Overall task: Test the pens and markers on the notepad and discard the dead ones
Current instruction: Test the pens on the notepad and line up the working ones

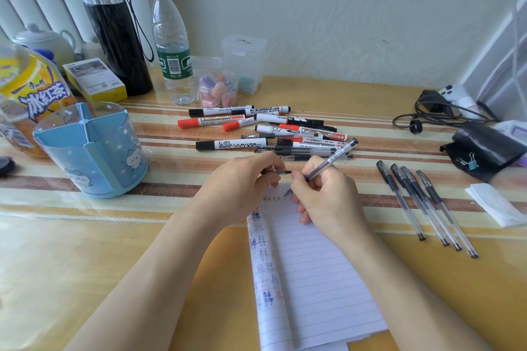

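Observation:
My right hand [325, 194] grips a clear black gel pen [335, 156] with its tip on the top of the lined notepad [313, 273], beside small hash marks. My left hand [242, 182] pinches the pen's black cap [281, 171] just left of the tip. A folded-back notepad page at the left edge carries several ink test marks. A pile of whiteboard markers and gel pens [265, 131] lies beyond my hands. Several capped black gel pens [425, 202] lie in a row to the right.
A blue partitioned pen holder [91, 148] stands at the left. Behind are an iced tea bottle [28, 94], a black flask [114, 34], a water bottle [171, 45] and clear plastic tubs [218, 88]. A black pouch [484, 148], cables [433, 114] and folded tissue [496, 205] lie right.

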